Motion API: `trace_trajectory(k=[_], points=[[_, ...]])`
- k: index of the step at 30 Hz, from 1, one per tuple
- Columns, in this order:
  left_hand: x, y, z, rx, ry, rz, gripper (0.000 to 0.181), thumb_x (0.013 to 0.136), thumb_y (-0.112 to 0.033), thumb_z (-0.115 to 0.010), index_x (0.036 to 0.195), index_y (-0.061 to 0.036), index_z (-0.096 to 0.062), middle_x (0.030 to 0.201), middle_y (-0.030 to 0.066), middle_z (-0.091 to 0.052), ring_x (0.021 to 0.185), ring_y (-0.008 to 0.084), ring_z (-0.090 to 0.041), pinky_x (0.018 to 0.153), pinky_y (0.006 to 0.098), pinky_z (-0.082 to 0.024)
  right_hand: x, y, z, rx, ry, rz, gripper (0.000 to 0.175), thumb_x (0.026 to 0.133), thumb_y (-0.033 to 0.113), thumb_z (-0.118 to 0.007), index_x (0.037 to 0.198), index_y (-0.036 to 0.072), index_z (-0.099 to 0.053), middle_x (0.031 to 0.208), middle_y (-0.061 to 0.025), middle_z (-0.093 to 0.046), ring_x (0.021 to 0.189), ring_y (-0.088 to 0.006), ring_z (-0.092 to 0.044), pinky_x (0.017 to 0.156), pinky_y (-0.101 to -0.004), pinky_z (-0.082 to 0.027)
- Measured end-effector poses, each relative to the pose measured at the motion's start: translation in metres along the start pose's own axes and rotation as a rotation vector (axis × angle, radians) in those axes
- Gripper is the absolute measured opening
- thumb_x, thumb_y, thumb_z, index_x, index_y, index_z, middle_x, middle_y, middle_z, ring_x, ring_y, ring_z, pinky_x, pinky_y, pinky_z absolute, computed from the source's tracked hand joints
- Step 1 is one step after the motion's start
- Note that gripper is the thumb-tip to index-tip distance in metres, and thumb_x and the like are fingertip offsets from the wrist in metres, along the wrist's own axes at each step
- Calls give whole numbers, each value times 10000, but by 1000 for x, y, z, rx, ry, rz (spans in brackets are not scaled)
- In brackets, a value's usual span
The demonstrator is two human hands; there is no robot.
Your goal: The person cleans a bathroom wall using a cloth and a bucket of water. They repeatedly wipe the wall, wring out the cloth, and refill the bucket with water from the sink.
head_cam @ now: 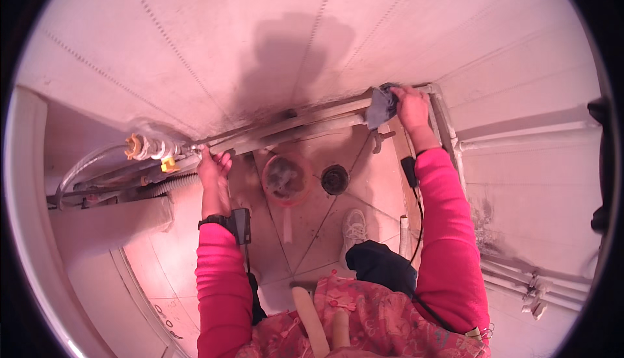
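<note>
My right hand [412, 107] grips a grey cloth [380, 108], which is wrapped over the far-right end of the wall pipes [312, 120]. These pale pipes run low along the tiled wall, with dark grime behind them. At their left end, my left hand [213, 163] has a fingertip at a small metal fitting [194, 149]. Its other fingers are curled, and whether they grip anything is unclear. Just left of that hand is a metal valve [151, 147] with a yellow handle [169, 165]. A braided hose [83, 168] curves away beside the valve.
On the floor between my arms stands a pink plastic dipper [287, 180] with murky liquid inside. A dark round floor drain [335, 179] lies beside it. A tap [382, 140] projects below the cloth. Corrugated hose [175, 184] runs at left; more pipes [531, 282] line the right wall.
</note>
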State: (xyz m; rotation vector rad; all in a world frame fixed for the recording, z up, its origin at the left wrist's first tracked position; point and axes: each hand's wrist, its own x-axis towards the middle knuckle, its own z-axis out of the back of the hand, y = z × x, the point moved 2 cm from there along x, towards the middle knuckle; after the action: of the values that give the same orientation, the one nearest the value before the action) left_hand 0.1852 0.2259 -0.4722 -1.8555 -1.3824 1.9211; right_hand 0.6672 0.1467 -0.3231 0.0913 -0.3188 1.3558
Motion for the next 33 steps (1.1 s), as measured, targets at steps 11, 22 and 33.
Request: trace_trajectory(k=[11,22,33], points=[[4,-2,6,4,69,3,470,847,-492,-607,981,-60,-478,802,89,-575,739,242,-625,588,346,-546,-27,168,-38,460,-107,77,329,645,123,-630,972,85,-650,946,-132,-563,929,-312,-538,835,-420,-445],[16,-6,18,39,28,-7,497,849,-482,-609,1049,-47,-474,824,99,-575,744,236,-631,577,328,-555,-39,238,-35,651,-48,377,287,747,136,-566,1021,152,-652,1059,-127,-565,1072,-328,-511,957,-441,-399],[18,-4,16,19,18,-16,537,832,-499,-624,1034,-27,-466,856,109,-570,788,255,-617,626,363,-552,-8,-81,-4,234,-92,-343,223,810,125,-557,993,121,-683,1111,-124,-609,1053,-306,-566,925,-359,-453]])
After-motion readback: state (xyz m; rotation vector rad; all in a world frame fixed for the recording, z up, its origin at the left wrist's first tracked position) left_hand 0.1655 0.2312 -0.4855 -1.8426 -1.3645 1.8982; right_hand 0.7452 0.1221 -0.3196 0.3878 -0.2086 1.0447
